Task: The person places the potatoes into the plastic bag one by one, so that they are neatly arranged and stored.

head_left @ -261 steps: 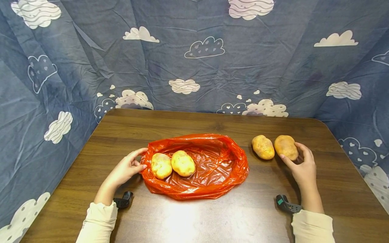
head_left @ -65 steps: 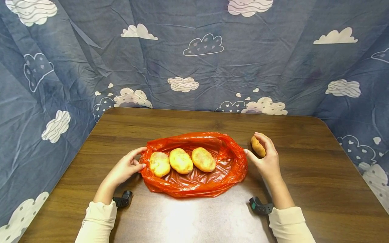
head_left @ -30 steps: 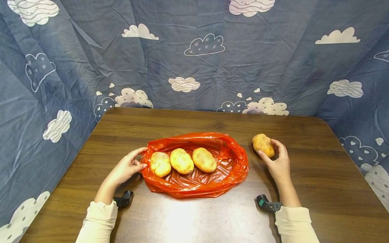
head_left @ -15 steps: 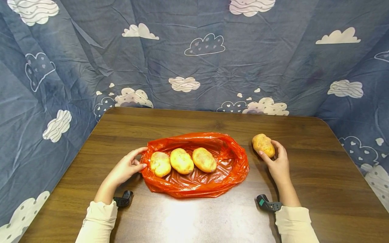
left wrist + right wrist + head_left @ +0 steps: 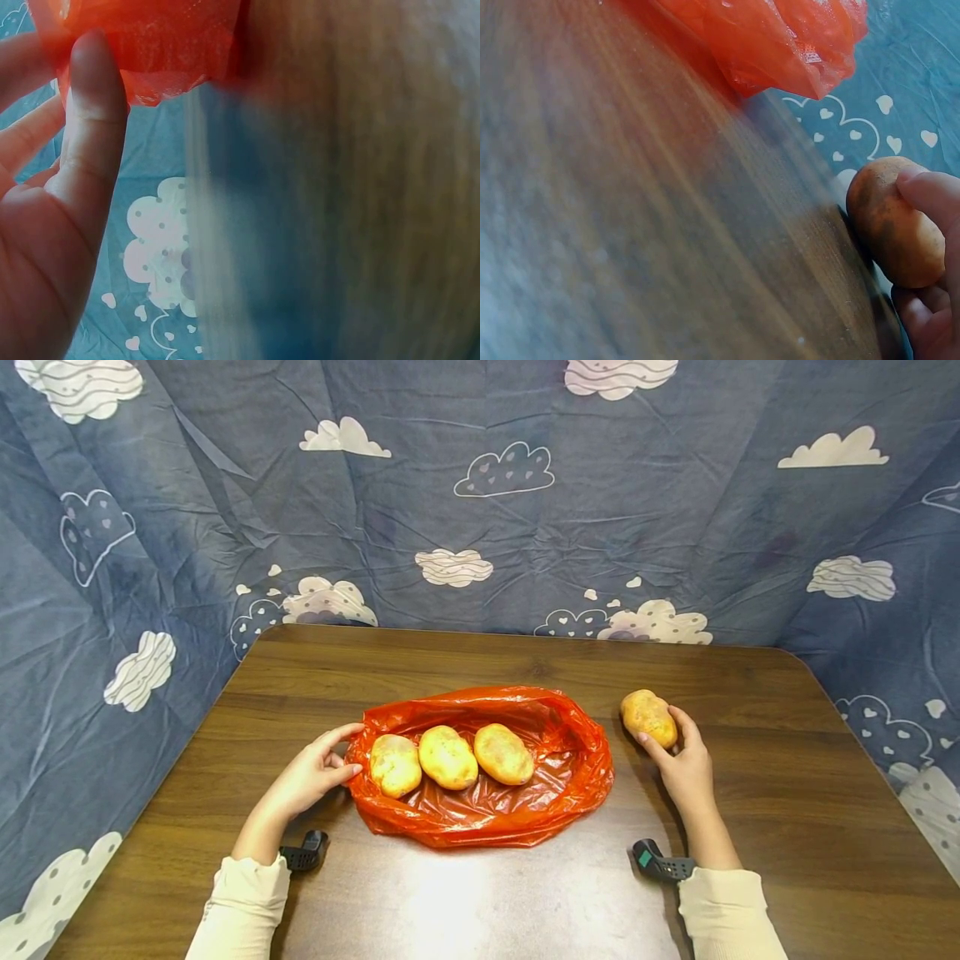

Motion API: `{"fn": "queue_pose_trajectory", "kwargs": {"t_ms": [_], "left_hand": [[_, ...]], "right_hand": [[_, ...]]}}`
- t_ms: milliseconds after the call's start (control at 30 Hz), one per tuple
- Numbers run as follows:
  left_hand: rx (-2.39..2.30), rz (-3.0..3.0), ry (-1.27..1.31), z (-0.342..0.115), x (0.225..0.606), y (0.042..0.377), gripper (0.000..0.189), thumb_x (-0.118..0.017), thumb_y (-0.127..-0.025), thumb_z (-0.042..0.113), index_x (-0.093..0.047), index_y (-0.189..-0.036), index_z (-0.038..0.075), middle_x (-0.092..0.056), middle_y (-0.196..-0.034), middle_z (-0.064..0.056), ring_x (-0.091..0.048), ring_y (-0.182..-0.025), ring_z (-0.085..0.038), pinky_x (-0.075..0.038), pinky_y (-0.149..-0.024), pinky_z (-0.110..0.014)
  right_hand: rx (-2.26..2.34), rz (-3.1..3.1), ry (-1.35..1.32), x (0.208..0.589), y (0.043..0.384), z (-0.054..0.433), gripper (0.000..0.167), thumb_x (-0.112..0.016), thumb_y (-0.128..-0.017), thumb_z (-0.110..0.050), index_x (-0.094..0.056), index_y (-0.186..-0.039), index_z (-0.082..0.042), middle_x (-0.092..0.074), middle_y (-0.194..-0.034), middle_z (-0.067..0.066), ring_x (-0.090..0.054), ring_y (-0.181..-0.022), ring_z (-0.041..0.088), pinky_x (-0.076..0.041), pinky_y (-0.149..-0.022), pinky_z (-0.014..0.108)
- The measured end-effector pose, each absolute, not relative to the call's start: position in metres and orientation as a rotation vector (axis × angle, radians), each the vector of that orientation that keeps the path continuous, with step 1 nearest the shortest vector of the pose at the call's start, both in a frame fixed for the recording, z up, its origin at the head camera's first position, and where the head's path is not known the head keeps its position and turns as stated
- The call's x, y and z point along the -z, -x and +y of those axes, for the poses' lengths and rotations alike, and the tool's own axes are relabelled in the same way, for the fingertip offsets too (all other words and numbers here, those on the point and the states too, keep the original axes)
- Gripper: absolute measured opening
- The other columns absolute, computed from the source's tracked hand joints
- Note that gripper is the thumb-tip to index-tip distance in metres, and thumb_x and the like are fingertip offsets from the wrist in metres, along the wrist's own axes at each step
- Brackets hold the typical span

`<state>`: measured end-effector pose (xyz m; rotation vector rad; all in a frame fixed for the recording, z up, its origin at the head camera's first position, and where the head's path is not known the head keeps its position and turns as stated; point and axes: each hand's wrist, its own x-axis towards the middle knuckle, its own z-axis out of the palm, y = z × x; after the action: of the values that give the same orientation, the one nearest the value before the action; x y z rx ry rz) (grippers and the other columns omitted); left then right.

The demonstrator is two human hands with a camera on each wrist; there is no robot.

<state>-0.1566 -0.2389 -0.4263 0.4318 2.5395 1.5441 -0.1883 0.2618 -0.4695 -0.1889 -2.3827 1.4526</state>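
Note:
A red plastic bag point(image 5: 555, 789) lies spread open on the table, with three potatoes inside in a row: a left one point(image 5: 395, 767), a middle one point(image 5: 447, 758) and a right one point(image 5: 504, 754). My left hand point(image 5: 309, 777) pinches the bag's left edge between thumb and fingers; the left wrist view shows the thumb point(image 5: 94, 97) against the red plastic. Right of the bag, a fourth potato point(image 5: 648, 718) rests on the table. My right hand point(image 5: 686, 764) grips its right side, with the thumb in front and fingers behind. The right wrist view shows this potato point(image 5: 892, 221) up close.
The brown wooden table point(image 5: 540, 660) has bare surface behind and in front of the bag. A blue cloth with cloud prints point(image 5: 487, 543) hangs behind and at both sides. Each wrist wears a small black camera, the left one point(image 5: 306, 852) and the right one point(image 5: 660, 862).
Since the earliest frame, one potato has gone from the right side into the bag. My right hand has shifted from it to the other potato. Over the last second almost nothing moves.

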Motion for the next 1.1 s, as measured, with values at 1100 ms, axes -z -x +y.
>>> {"fn": "queue_pose_trajectory", "kwargs": {"t_ms": [1100], "left_hand": [[-1.539, 2.539, -0.424, -0.239, 0.427, 0.158, 0.054, -0.063, -0.082, 0.002, -0.040, -0.131, 0.003, -0.051, -0.062, -0.009, -0.048, -0.053, -0.021, -0.038, -0.045, -0.025]], "right_hand": [[-1.569, -2.028, -0.022, 0.444, 0.161, 0.225, 0.055, -0.065, -0.077, 0.007, -0.042, -0.127, 0.006, -0.045, -0.126, 0.015, -0.043, -0.116, 0.018, -0.036, -0.091, 0.023]]}}
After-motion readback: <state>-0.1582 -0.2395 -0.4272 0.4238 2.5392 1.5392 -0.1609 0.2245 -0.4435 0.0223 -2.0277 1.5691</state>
